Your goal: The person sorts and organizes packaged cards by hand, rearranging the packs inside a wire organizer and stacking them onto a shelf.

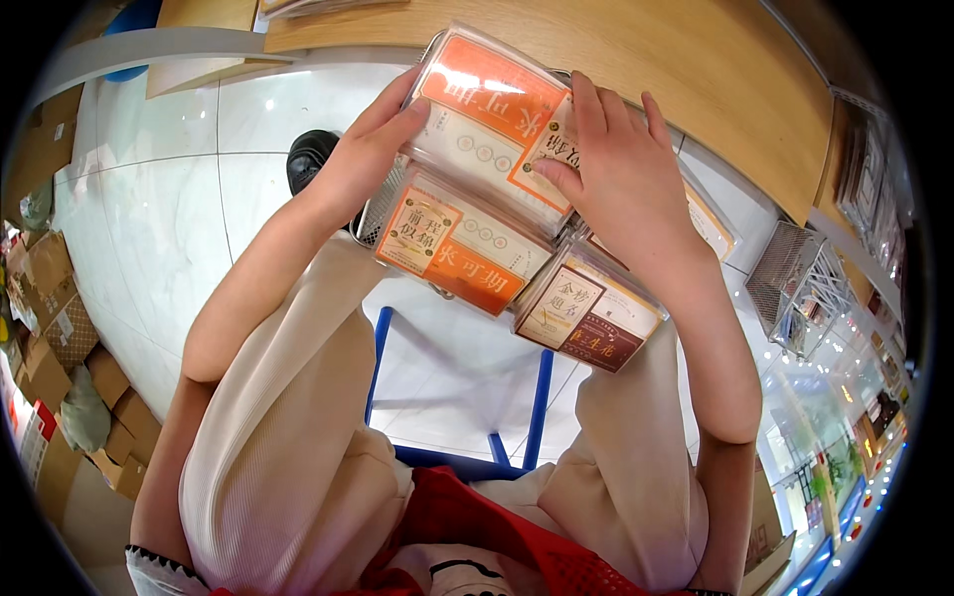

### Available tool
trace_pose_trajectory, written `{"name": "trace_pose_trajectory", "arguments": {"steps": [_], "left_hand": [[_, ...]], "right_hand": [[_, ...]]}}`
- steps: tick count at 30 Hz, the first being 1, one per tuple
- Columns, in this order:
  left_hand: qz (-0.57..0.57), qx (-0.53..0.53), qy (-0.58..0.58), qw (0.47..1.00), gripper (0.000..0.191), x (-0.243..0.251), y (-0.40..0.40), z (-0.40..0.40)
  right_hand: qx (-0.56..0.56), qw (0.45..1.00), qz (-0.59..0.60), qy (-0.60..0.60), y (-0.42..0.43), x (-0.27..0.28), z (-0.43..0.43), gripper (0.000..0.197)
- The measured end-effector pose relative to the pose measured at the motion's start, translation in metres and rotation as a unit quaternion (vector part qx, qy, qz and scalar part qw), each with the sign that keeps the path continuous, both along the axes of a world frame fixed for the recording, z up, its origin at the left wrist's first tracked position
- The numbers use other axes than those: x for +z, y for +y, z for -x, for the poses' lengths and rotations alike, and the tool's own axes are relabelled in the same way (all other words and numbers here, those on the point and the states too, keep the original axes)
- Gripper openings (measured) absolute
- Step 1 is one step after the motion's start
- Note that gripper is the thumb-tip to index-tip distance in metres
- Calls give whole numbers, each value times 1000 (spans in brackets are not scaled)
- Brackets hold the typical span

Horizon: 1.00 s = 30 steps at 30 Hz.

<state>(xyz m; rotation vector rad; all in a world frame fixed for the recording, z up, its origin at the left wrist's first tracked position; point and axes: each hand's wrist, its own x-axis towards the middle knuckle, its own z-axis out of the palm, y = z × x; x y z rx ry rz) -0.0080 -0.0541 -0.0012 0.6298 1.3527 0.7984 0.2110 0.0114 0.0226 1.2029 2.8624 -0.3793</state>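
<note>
Both hands hold a stack of clear-wrapped orange-and-white printed packets (484, 112) above the lap. My left hand (380, 134) grips its left end, thumb on top. My right hand (618, 149) lies over the right end, thumb and fingers spread on the clear wrapping. Below them, another stack of orange-and-white packets (455, 242) rests in a wire mesh basket (373, 208) whose rim shows at the left. To its right stands a stack of maroon-and-cream packets (589, 313), partly under my right forearm. The basket's far side is mostly hidden.
A wooden table (693, 59) spans the top. A wire mesh basket (797, 283) stands at the right, near wrapped packets (864, 171) on a shelf. Cardboard boxes (52, 328) are piled at the left. Blue stool legs (538, 410) show between the knees, and a black shoe (309, 160) is on the tiled floor.
</note>
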Motion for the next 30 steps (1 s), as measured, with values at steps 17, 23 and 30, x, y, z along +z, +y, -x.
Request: {"name": "trace_pose_trajectory", "arguments": {"steps": [17,23,30], "left_hand": [[-28,-31,17,999,50,-4,-3,5],[-37,-48,4,998,53,-5,-4,4],[-84,-70,31,994,53,-3,-5,-1]], "right_hand": [[19,999,35,35,-28,1,4,87],[16,998,42,36,-27,1,3,87],[13,999,43,18,-28,2,3,86]]}}
